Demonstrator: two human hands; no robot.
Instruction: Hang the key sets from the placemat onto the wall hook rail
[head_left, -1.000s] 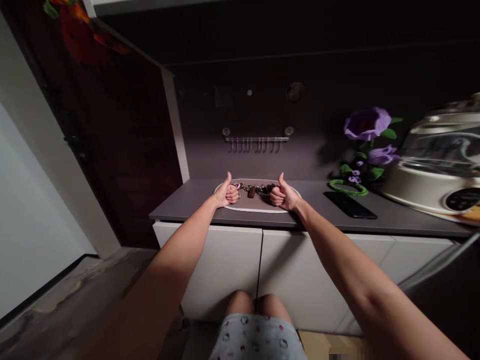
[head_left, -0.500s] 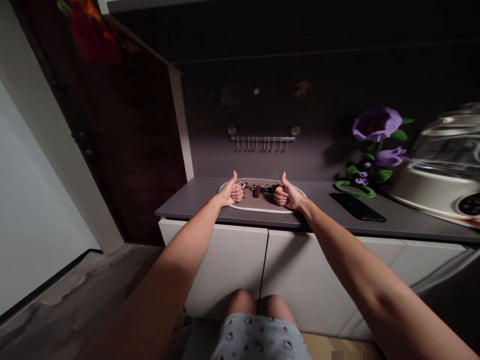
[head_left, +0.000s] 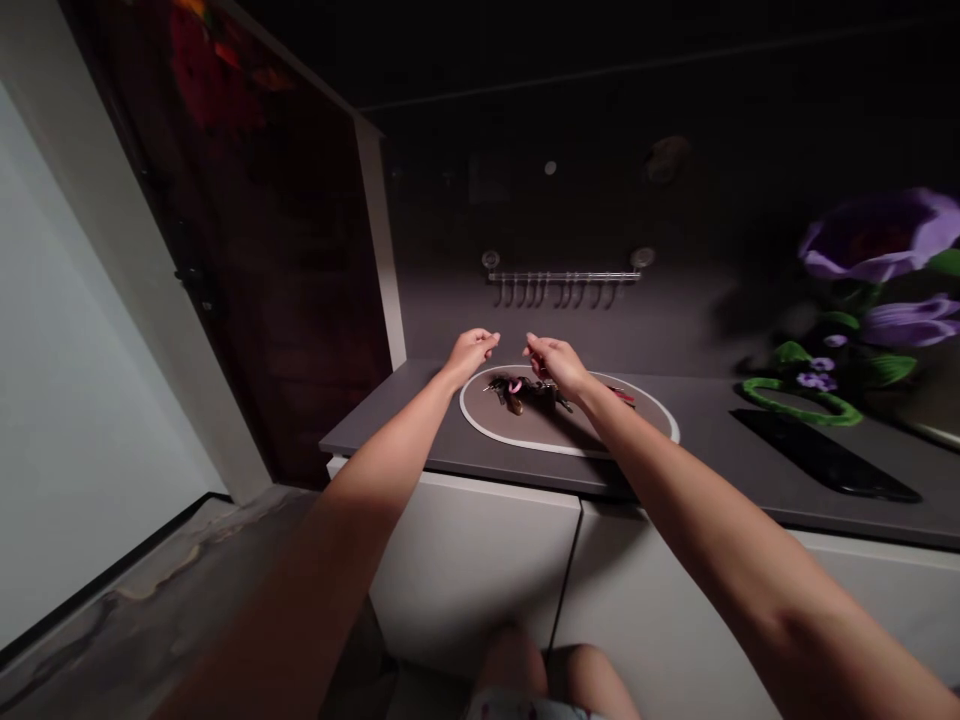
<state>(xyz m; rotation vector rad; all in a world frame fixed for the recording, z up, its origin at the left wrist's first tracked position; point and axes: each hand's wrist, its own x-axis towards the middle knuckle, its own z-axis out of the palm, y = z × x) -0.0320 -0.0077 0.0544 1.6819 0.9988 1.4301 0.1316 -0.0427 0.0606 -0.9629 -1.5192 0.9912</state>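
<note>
My left hand (head_left: pixel 474 350) hovers above the left part of an oval mat (head_left: pixel 517 425) with a white rim, its fingers curled together. Close to it on the right, my right hand (head_left: pixel 553 361) is also closed, thumb and fingers pinched together. Nothing shows in either hand. Below them on the mat lies a dark cluster that looks like keys and key rings (head_left: pixel 536 390), with a pink ring and a brown fob in it. Something thin and red (head_left: pixel 621 396) lies farther right, partly behind my right forearm.
A black phone (head_left: pixel 817 455) lies on the grey counter (head_left: pixel 382 415) at right, near purple flowers (head_left: pixel 881 240) with a green ring base. A clear rail with hooks (head_left: pixel 566 277) is fixed to the back wall. A dark door (head_left: pixel 285 290) stands at left.
Both hands have gone from thumbs-up fists to pinched fingers and moved closer together, a little higher. The view has shifted, so the phone and flowers appear farther right and larger.
</note>
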